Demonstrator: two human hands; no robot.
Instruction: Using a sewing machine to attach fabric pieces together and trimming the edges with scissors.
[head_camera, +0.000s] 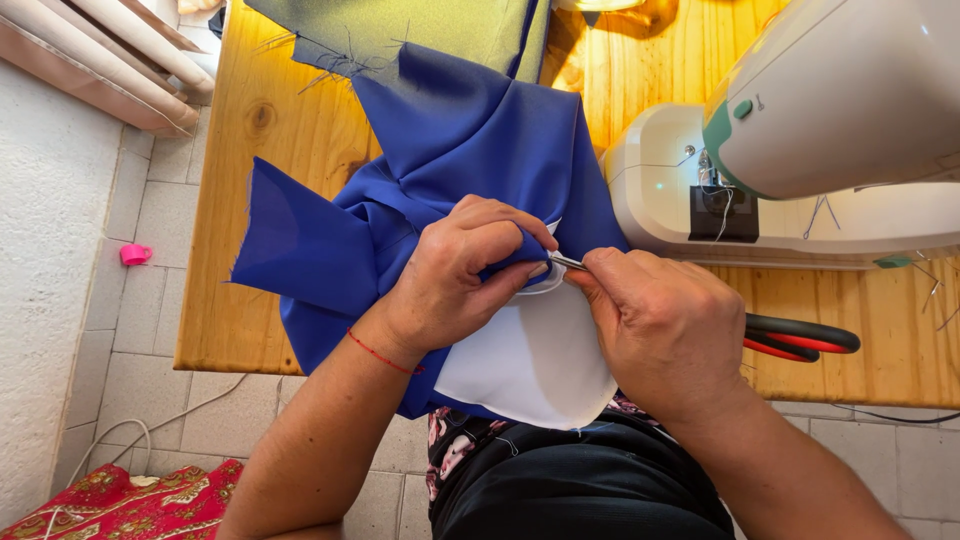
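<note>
My left hand pinches a fold of blue fabric at the edge of the wooden table, thumb pressed on the seam where a white fabric piece joins it. Close beside it, my right hand grips a thin metal tool whose tip reaches the seam between blue and white cloth. The white piece hangs over the table edge toward my lap. A red thread bracelet circles my left wrist.
A white sewing machine with green trim stands at the right of the table. Scissors with red and black handles lie behind my right hand. Olive-green fabric lies at the far edge. A pink object and red patterned cloth lie on the tiled floor.
</note>
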